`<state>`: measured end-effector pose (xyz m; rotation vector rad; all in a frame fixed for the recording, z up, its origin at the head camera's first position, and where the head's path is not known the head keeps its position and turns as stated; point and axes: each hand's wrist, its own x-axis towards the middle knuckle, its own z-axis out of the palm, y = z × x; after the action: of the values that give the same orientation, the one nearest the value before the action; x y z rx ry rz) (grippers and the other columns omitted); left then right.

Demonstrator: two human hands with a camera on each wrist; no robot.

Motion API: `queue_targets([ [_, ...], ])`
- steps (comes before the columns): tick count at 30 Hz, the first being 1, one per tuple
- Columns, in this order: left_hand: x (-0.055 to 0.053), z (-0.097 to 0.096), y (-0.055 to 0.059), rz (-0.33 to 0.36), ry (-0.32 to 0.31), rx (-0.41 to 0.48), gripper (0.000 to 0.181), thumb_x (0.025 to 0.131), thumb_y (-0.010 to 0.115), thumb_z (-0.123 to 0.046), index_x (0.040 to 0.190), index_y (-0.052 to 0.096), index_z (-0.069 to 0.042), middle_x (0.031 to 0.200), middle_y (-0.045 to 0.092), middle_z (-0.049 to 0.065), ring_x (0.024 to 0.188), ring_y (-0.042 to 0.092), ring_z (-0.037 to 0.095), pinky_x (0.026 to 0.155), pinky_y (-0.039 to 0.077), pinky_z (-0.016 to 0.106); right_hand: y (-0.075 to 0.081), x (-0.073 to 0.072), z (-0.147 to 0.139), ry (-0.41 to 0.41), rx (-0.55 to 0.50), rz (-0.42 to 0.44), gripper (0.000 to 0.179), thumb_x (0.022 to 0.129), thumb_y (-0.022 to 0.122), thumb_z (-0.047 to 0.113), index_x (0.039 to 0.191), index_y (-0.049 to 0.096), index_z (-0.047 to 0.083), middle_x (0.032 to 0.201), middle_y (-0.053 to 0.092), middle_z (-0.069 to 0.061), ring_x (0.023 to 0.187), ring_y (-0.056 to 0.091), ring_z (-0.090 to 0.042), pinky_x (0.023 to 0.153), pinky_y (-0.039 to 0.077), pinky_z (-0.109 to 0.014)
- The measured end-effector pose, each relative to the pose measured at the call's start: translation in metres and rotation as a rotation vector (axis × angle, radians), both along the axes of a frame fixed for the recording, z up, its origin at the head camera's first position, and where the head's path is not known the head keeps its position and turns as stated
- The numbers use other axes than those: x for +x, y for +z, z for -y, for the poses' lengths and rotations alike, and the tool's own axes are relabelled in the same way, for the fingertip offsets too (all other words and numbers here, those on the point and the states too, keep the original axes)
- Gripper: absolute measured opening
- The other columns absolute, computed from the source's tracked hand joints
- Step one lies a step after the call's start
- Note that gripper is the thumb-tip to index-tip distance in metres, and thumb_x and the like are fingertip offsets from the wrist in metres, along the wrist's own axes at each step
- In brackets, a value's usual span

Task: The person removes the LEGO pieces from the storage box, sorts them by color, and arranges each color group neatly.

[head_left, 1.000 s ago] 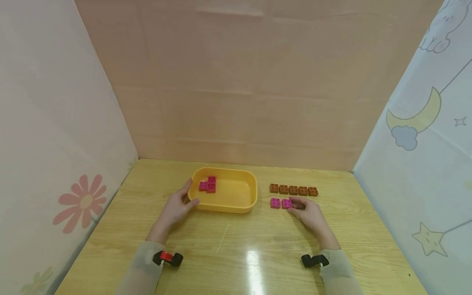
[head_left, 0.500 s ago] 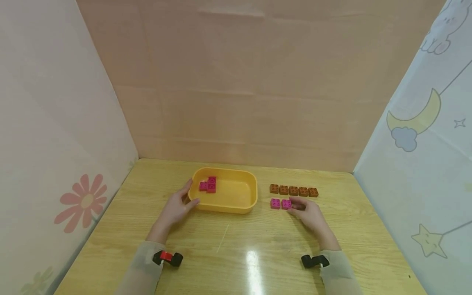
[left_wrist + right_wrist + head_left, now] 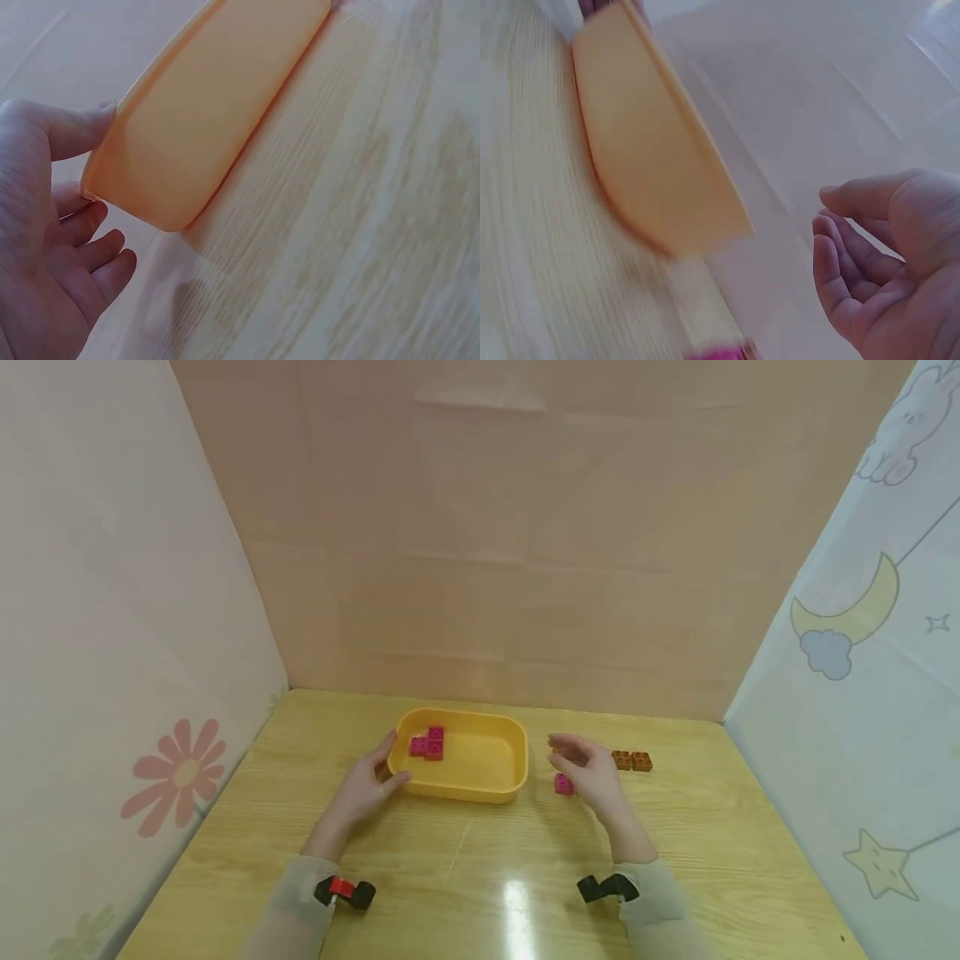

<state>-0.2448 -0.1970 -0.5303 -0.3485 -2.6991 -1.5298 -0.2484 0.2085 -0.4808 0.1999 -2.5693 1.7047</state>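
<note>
My left hand point(image 3: 363, 792) grips the left end of a yellow plastic tub point(image 3: 461, 793), thumb near the rim point(image 3: 112, 124) and fingers against the outside. Inside the tub, toward its left, lie 3 pink toy building bricks point(image 3: 427, 747). My right hand point(image 3: 597, 779) hovers just right of the tub with loosely bent fingers point(image 3: 826, 255); nothing shows between thumb and fingertips. Below its fingers a pink brick point(image 3: 563, 784) sits on the table. Behind it, the right end of a row of brown bricks point(image 3: 632, 760) is visible; the hand hides the rest.
The wooden table point(image 3: 420, 877) reaches back to a plain tan sheet point(image 3: 450, 610). Patterned white sheets stand at the left point(image 3: 97, 610) and right point(image 3: 900, 735). Black camera mounts point(image 3: 609, 887) sit on both wrists.
My right hand has left the second pink brick and moved left and up toward the tub, covering part of the brown row. The left hand keeps its hold on the tub.
</note>
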Motion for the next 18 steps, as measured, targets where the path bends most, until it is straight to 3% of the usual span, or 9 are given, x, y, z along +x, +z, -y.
queue_targets([
  [4, -0.001, 0.001, -0.002, 0.008, 0.005, -0.007, 0.082, 0.103, 0.076, -0.020, 0.166, 0.029, 0.003, 0.173, 0.026, 0.018, 0.159, 0.027, 0.036, 0.130, 0.023, 0.051, 0.004, -0.012, 0.050, 0.129, -0.051, 0.021, 0.035, 0.100, 0.078, 0.017, 0.134, 0.075, 0.009, 0.130, 0.074, -0.015, 0.101, 0.071, -0.021, 0.076, 0.061, -0.026],
  [6, -0.003, 0.001, -0.002, 0.011, 0.004, -0.008, 0.082, 0.103, 0.075, -0.021, 0.166, 0.029, 0.002, 0.173, 0.026, 0.018, 0.159, 0.027, 0.036, 0.130, 0.022, 0.051, 0.004, -0.019, 0.072, 0.198, -0.048, 0.024, 0.034, 0.101, 0.078, 0.018, 0.134, 0.075, 0.008, 0.134, 0.072, -0.017, 0.110, 0.070, -0.021, 0.091, 0.061, -0.031],
  [9, -0.003, 0.001, -0.003, 0.009, 0.002, -0.002, 0.082, 0.103, 0.075, -0.020, 0.166, 0.029, 0.001, 0.173, 0.025, 0.016, 0.159, 0.027, 0.034, 0.130, 0.022, 0.050, 0.001, -0.030, 0.101, 0.281, -0.054, 0.060, 0.033, 0.102, 0.075, 0.015, 0.134, 0.075, 0.007, 0.136, 0.071, -0.018, 0.116, 0.071, -0.027, 0.100, 0.061, -0.041],
  [14, -0.004, 0.001, -0.004, 0.001, 0.003, 0.003, 0.081, 0.103, 0.075, -0.020, 0.166, 0.029, 0.001, 0.173, 0.025, 0.016, 0.159, 0.027, 0.036, 0.130, 0.022, 0.051, -0.006, -0.047, 0.135, 0.344, -0.045, 0.120, 0.035, 0.102, 0.073, 0.009, 0.136, 0.072, 0.000, 0.135, 0.072, -0.017, 0.119, 0.071, -0.030, 0.106, 0.058, -0.045],
  [18, -0.004, 0.001, -0.004, 0.023, 0.007, 0.019, 0.082, 0.103, 0.075, -0.020, 0.167, 0.029, -0.001, 0.174, 0.025, 0.014, 0.159, 0.027, 0.034, 0.130, 0.022, 0.050, -0.016, -0.059, 0.150, 0.345, 0.022, 0.145, 0.036, 0.100, 0.074, 0.008, 0.135, 0.073, 0.002, 0.132, 0.074, -0.014, 0.116, 0.072, -0.029, 0.099, 0.061, -0.040],
])
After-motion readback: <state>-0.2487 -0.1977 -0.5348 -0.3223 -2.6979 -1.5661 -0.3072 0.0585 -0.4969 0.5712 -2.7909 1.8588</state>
